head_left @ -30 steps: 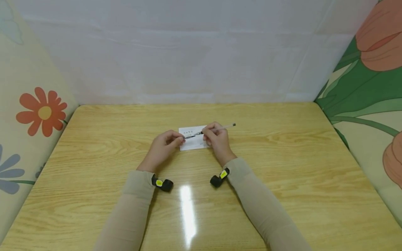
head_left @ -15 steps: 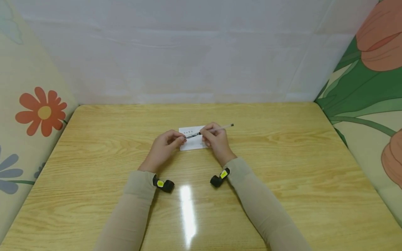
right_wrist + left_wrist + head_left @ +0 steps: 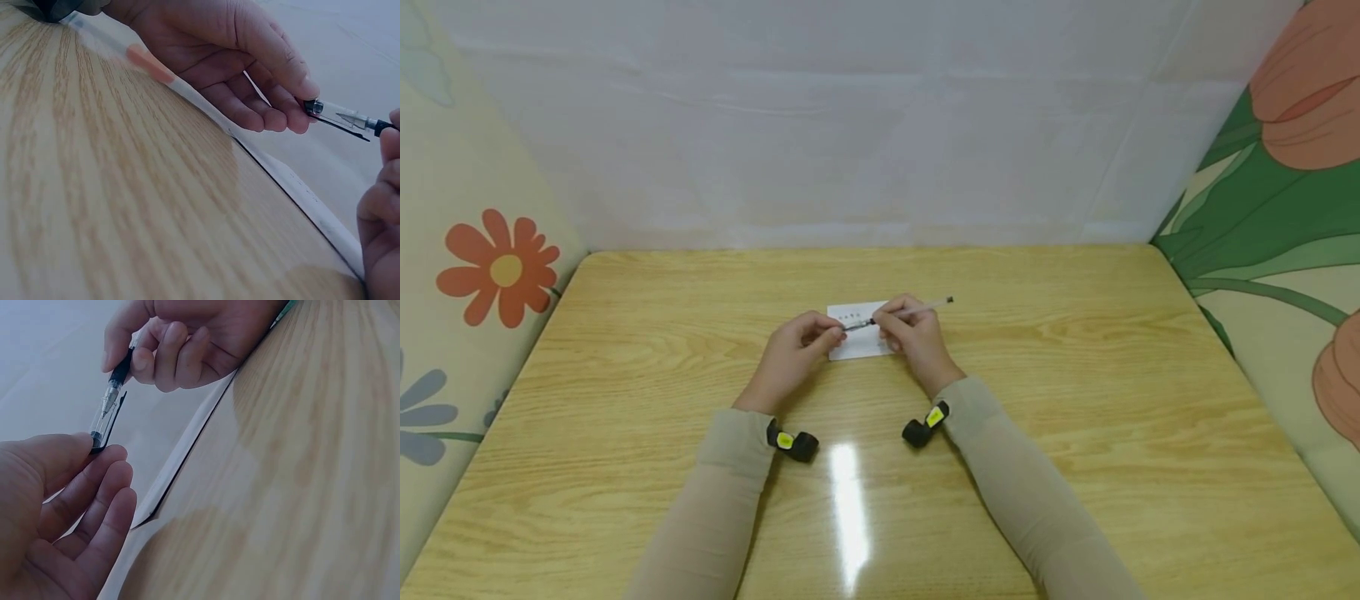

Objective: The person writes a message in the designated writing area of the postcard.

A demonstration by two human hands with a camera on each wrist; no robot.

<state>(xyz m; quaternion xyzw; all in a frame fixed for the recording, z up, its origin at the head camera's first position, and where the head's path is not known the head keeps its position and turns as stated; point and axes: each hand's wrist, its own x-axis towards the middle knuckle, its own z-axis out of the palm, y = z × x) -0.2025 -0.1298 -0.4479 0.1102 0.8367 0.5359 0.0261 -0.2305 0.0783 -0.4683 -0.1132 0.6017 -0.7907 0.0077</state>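
Between the thumb and index finger of my left hand (image 3: 792, 354) is a clear pen cap (image 3: 97, 430) with a black clip, pinched by its closed end. My right hand (image 3: 925, 342) grips a gel pen (image 3: 922, 308) with a clear barrel and black grip, its far end pointing up to the right. In both wrist views the pen's metal tip (image 3: 354, 119) sits inside the cap, with the black grip outside it. Beneath both hands, a white booklet or card (image 3: 852, 348) with a short line of printed characters lies on the table, partly covered by the right hand.
The wood-grain table (image 3: 1075, 375) spreads around both forearms. A white cloth (image 3: 865, 125) hangs behind its back edge, and flower-patterned panels (image 3: 497, 267) flank it left and right. A black wrist camera (image 3: 797, 446) sits at each sleeve.
My right hand has moved slightly left toward the left hand. The pen tip, apart from the cap a second ago, is now inside it. The left hand has hardly moved.
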